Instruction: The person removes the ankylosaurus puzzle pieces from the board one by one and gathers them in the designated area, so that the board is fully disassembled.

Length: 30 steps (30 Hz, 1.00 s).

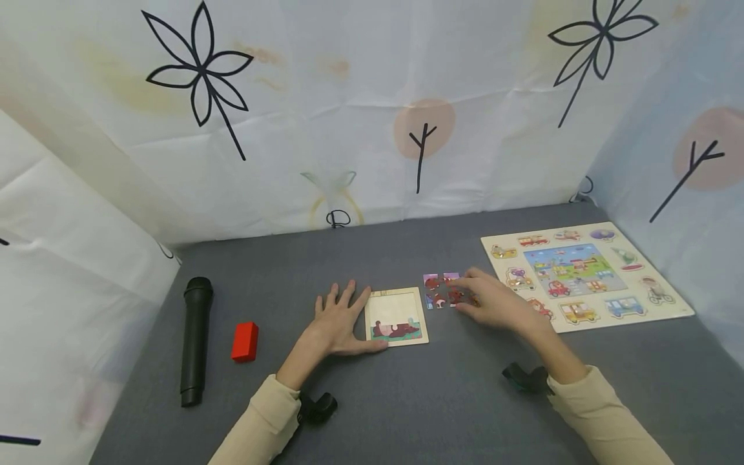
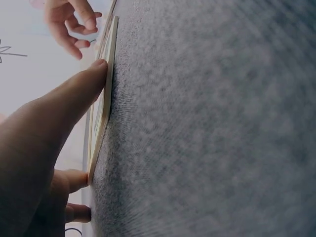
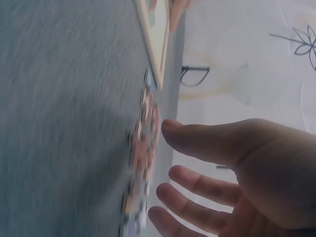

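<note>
A small wooden puzzle tray (image 1: 425, 316) lies on the grey table, its lower part filled with a brown and green picture. My left hand (image 1: 340, 326) rests at its left side, fingers spread, the thumb on the bottom edge; the left wrist view shows the thumb (image 2: 74, 94) on the frame (image 2: 109, 74). Right of the tray lie several loose puzzle pieces (image 1: 431, 282). Over them hovers my right hand (image 1: 496, 303), fingers apart. In the right wrist view that hand (image 3: 232, 173) holds nothing beside the blurred pieces (image 3: 143, 148).
A larger wooden board (image 1: 657, 310) with vehicle pictures lies at the right. On the left are a black microphone (image 1: 196, 342) and a red block (image 1: 245, 342). White patterned cloth (image 1: 372, 129) hangs behind the table.
</note>
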Available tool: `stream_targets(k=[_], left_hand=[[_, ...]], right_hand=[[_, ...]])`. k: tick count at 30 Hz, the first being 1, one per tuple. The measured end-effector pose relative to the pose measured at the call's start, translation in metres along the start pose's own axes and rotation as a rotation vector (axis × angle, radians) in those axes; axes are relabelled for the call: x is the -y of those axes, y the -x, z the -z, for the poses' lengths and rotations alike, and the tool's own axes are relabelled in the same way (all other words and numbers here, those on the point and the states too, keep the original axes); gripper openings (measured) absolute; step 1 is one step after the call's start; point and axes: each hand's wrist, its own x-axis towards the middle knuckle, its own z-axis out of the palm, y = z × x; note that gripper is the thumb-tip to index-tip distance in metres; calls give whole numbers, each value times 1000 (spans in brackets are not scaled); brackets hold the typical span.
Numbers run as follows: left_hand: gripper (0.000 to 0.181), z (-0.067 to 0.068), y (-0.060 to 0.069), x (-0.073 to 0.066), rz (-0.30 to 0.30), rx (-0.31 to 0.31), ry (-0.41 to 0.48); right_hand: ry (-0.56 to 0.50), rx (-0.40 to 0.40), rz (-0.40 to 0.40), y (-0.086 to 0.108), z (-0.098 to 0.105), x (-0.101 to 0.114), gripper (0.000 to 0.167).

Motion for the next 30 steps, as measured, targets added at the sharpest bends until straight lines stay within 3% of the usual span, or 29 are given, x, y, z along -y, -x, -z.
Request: stream_targets(k=[8,22,30], left_hand=[[114,0,-1,3,-17,-43,28],[118,3,-1,3,-32,-11,19],[116,3,0,3,-41,-20,16]], right_hand=[[-50,23,57,-17,-20,25,39],[-108,158,146,-40,-54,76,39],[-110,175,170,-47,-65,90,40]])
